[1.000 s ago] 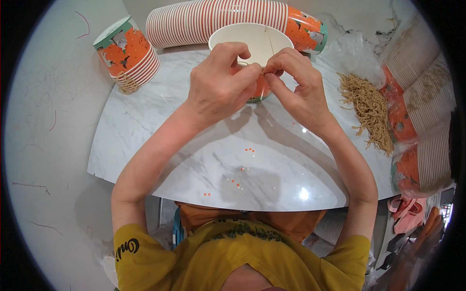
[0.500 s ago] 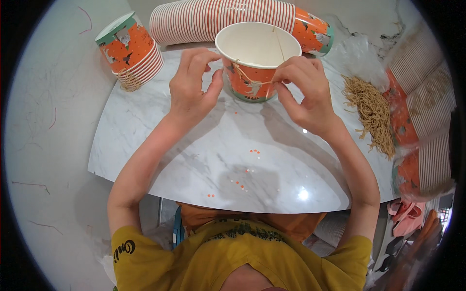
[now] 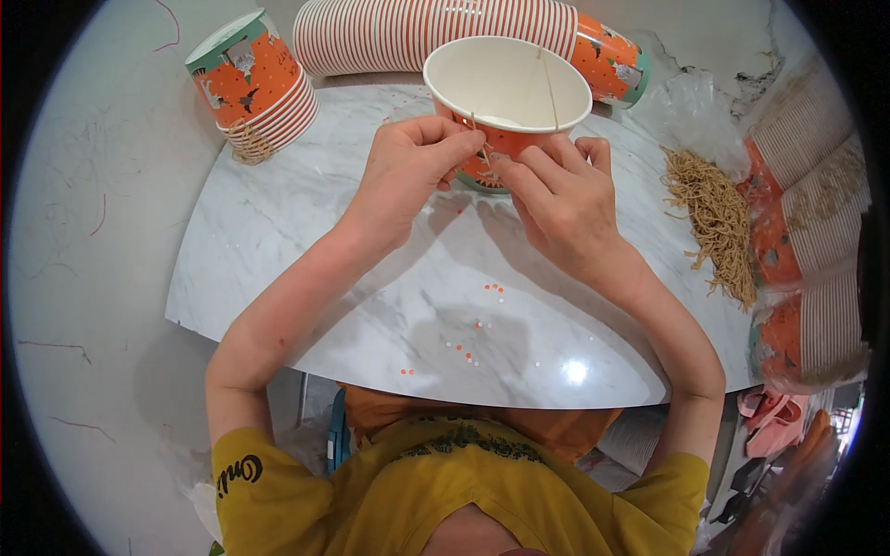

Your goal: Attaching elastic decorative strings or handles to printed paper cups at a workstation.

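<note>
A large orange paper cup (image 3: 508, 141) with a white rim stands upright at the far middle of the marbled table (image 3: 371, 306). Tan string (image 3: 551, 91) runs inside it, and some comes out through the near side below the rim. My left hand (image 3: 413, 171) is at the cup's front left, thumb and forefinger pinched on the string. Close beside it, my right hand (image 3: 565, 190) has its fingers curled and pinched at the front of the cup, also at the string. The fingers hide where the string ends meet.
Nested cups (image 3: 436, 37) lie along the back, and another stack (image 3: 255, 83) stands at the far left. A bundle of tan strings (image 3: 714, 222) lies on the right beside bagged cups (image 3: 816, 204). Small orange and white paper dots (image 3: 464, 350) are scattered on the tabletop.
My left hand has moved right, from open beside the cup to a pinch on the string. My right hand has turned inward toward it. The view has shifted slightly.
</note>
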`<action>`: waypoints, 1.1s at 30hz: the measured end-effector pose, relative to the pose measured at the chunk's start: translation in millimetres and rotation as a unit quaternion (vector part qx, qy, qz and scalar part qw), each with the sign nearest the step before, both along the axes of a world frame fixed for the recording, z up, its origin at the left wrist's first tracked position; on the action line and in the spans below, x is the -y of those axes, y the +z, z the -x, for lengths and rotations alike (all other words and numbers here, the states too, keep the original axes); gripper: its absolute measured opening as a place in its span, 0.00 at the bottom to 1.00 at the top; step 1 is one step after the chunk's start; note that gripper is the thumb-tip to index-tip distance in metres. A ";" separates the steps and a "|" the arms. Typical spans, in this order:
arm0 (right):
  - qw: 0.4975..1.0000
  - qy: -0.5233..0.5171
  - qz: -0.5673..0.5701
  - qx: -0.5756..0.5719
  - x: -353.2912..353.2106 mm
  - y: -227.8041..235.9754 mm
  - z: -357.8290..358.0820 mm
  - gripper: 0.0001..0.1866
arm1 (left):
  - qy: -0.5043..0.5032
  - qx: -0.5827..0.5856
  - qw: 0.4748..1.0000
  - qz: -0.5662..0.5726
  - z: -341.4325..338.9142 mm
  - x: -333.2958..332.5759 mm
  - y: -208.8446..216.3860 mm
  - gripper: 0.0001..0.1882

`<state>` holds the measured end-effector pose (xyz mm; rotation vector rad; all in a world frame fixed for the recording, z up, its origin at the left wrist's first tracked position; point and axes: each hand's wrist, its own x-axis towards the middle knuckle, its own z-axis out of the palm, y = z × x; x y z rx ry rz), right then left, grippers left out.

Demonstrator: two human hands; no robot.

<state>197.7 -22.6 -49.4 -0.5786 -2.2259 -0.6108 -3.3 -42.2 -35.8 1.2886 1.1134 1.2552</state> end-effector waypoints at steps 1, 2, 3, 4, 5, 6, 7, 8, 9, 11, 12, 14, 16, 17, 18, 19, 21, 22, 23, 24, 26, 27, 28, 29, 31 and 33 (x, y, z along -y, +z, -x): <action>1.000 0.011 0.005 -0.008 -1.0 -0.2 0.5 0.14 | 0.009 0.009 1.000 -0.001 -1.3 0.9 -0.5 0.09; 1.000 0.022 0.010 -0.016 -1.9 -0.5 0.4 0.13 | 0.017 0.018 1.000 -0.002 -2.8 1.3 -0.9 0.08; 1.000 0.022 0.010 -0.016 -2.5 -0.9 -0.2 0.13 | 0.017 0.018 1.000 -0.002 -3.7 1.4 -0.9 0.08; 0.999 0.025 0.017 -0.014 -3.1 -1.4 -1.2 0.13 | 0.021 0.031 0.999 0.005 -4.5 1.5 -0.9 0.07; 0.999 0.028 0.025 -0.011 -3.6 -1.9 -1.9 0.13 | 0.025 0.043 0.999 0.012 -5.4 1.6 -0.8 0.06; 0.999 0.027 0.024 -0.011 -4.0 -2.3 -1.9 0.13 | 0.025 0.043 0.999 0.012 -6.2 1.6 -0.4 0.06; 0.999 0.027 0.028 -0.011 -4.3 -2.7 -1.9 0.13 | 0.023 0.052 0.998 0.015 -7.1 1.8 0.3 0.06; 0.999 0.027 0.031 -0.011 -4.6 -3.4 -1.7 0.13 | 0.021 0.061 0.998 0.018 -7.9 1.8 1.0 0.06; 0.999 0.026 0.031 -0.011 -4.8 -4.2 -1.1 0.13 | 0.020 0.061 0.998 0.018 -8.9 2.4 2.0 0.06; 0.998 0.033 0.043 -0.025 -4.7 -5.5 1.0 0.13 | 0.024 0.067 0.997 0.023 -10.8 5.0 3.5 0.06; 0.998 0.032 0.042 -0.025 -4.5 -5.6 1.5 0.13 | 0.023 0.067 0.997 0.023 -11.5 6.1 3.5 0.06; 0.997 0.028 0.060 -0.028 -3.4 -5.6 2.2 0.12 | 0.014 0.073 0.997 0.032 -12.8 8.0 3.2 0.06; 0.997 0.028 0.069 -0.032 0.5 -3.4 3.5 0.12 | 0.013 0.082 0.996 0.033 -13.6 7.7 2.0 0.06; 0.996 0.029 0.077 -0.036 1.8 -2.3 3.8 0.12 | 0.013 0.090 0.995 0.033 -13.8 7.7 1.4 0.07; 0.996 0.029 0.077 -0.036 1.4 -3.0 4.0 0.12 | 0.014 0.090 0.995 0.033 -13.4 6.9 0.2 0.07; 0.996 0.037 0.071 -0.039 0.3 -4.4 4.3 0.12 | 0.025 0.103 0.994 0.033 -12.4 5.4 -1.3 0.06; 0.996 0.045 0.066 -0.042 -1.8 -4.4 4.6 0.12 | 0.037 0.116 0.992 0.034 -10.4 3.0 -1.1 0.05; 0.996 0.053 0.061 -0.039 -2.6 -2.6 4.7 0.12 | 0.050 0.117 0.991 0.038 -9.0 2.5 1.1 0.05; 0.996 0.061 0.057 -0.037 -2.7 -1.1 4.6 0.12 | 0.063 0.117 0.990 0.043 -7.8 1.9 3.0 0.05; 0.996 0.061 0.057 -0.036 -2.2 -0.2 4.3 0.12 | 0.063 0.117 0.990 0.043 -6.4 0.8 4.7 0.05; 0.995 0.072 0.064 -0.030 -0.7 1.2 3.5 0.14 | 0.063 0.115 0.991 0.040 -3.3 -1.7 8.1 0.05; 0.995 0.073 0.064 -0.030 0.1 1.7 3.3 0.14 | 0.063 0.115 0.990 0.040 -2.0 -2.6 9.5 0.05; 0.995 0.072 0.065 -0.025 0.9 2.1 3.1 0.14 | 0.054 0.098 0.993 0.040 -0.8 -3.5 10.6 0.05; 0.995 0.071 0.066 -0.020 1.2 2.0 2.9 0.15 | 0.045 0.082 0.995 0.040 0.3 -4.7 11.5 0.05; 0.995 0.070 0.064 -0.018 1.3 1.6 2.9 0.15 | 0.044 0.080 0.995 0.039 3.2 -7.4 13.3 0.05; 0.996 0.067 0.062 -0.015 0.5 1.4 2.2 0.15 | 0.040 0.078 0.995 0.037 3.4 -9.5 14.9 0.05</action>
